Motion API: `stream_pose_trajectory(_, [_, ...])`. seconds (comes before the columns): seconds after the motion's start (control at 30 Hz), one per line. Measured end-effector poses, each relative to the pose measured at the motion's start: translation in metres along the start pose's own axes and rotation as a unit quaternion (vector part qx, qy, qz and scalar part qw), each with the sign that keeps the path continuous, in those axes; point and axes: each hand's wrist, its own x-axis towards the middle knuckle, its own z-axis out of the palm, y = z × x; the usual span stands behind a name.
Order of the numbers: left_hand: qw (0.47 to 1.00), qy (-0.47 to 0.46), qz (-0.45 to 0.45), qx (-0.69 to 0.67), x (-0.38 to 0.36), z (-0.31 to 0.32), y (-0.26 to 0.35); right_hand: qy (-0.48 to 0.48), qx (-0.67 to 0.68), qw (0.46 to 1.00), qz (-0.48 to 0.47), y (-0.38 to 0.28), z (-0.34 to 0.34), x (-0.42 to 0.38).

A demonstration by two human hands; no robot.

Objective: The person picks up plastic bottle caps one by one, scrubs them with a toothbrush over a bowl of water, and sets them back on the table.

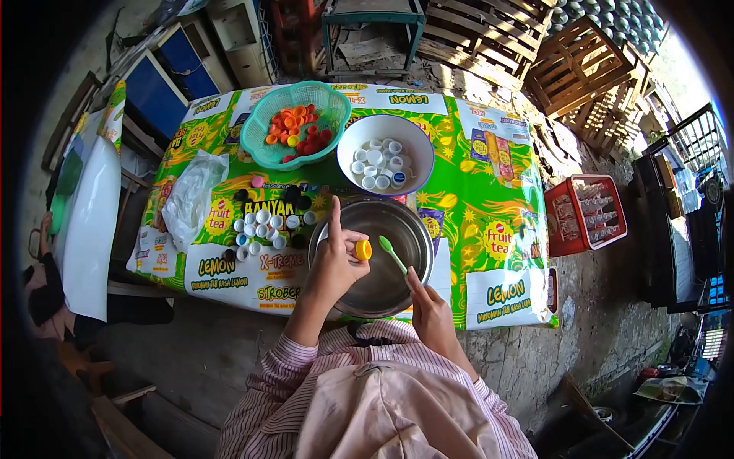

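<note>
Over a metal basin (419,287), my left hand (333,256) pinches a yellow bottle cap (363,249) with its index finger stretched out. My right hand (430,310) grips a green toothbrush (392,254) by its handle, the head pointing toward the cap but apart from it. Behind the basin stands a white bowl (417,131) with several white caps (375,157) in it. A mint-green plastic basket (256,145) holds orange, red and yellow caps (293,122). Left of my left hand, loose white caps (262,230) and black caps (303,203) lie on the table.
The table wears a green printed plastic cover (497,206). A crumpled clear plastic bag (193,199) lies on its left side. To the right stands a red crate (585,214) of bottles. Wooden pallets (482,38) lean behind. Part of another person (50,294) shows at the far left.
</note>
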Motion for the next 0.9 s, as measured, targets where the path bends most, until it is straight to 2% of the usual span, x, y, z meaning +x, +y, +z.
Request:
stream_pose_trajectory(0.03, [1.0,0.001,0.001,0.001,0.002,-0.001,0.001,0.011,-0.011,0.999,0.031,0.0,-0.001,0.003])
stream_pose_trajectory(0.07, [1.0,0.009,0.004,-0.012,0.003,0.0,0.002,0.023,0.02,0.999,-0.009,-0.004,-0.003,0.002])
stream_pose_trajectory(0.13, [1.0,0.013,0.002,-0.024,-0.001,0.001,0.0,0.003,0.001,1.0,-0.015,-0.008,0.002,-0.001])
stream_pose_trajectory(0.2, [1.0,-0.005,0.005,0.002,0.002,0.003,-0.006,-0.002,-0.039,0.999,-0.015,-0.007,0.001,0.004])
stream_pose_trajectory(0.3, [0.999,-0.041,-0.02,0.023,-0.002,0.003,-0.003,0.023,-0.021,1.0,-0.002,-0.01,-0.007,0.006])
stream_pose_trajectory(0.37, [0.999,-0.034,-0.003,0.024,-0.003,0.002,-0.004,0.006,-0.011,0.999,-0.029,-0.012,-0.01,0.002])
stream_pose_trajectory(0.43, [0.991,-0.005,0.09,0.096,-0.002,0.0,0.0,-0.011,-0.02,0.999,-0.038,-0.008,-0.004,0.0])
stream_pose_trajectory(0.47, [0.991,-0.004,0.089,0.095,-0.002,0.002,-0.002,-0.012,-0.03,0.999,-0.004,-0.007,-0.008,0.0])
stream_pose_trajectory(0.53, [0.99,0.031,0.118,0.071,-0.001,0.003,-0.007,0.006,-0.005,1.0,-0.012,-0.007,-0.013,0.004])
stream_pose_trajectory(0.63, [0.997,0.01,0.071,0.032,-0.007,0.002,-0.001,0.016,0.02,1.0,-0.017,-0.012,-0.013,0.0])
stream_pose_trajectory(0.77, [0.998,0.023,0.064,0.008,-0.01,0.001,-0.001,0.005,0.027,0.999,-0.029,-0.021,-0.009,-0.005])
stream_pose_trajectory(0.9, [0.994,0.051,0.088,0.039,-0.012,-0.002,0.004,0.012,0.019,0.999,0.025,-0.021,-0.011,-0.004])
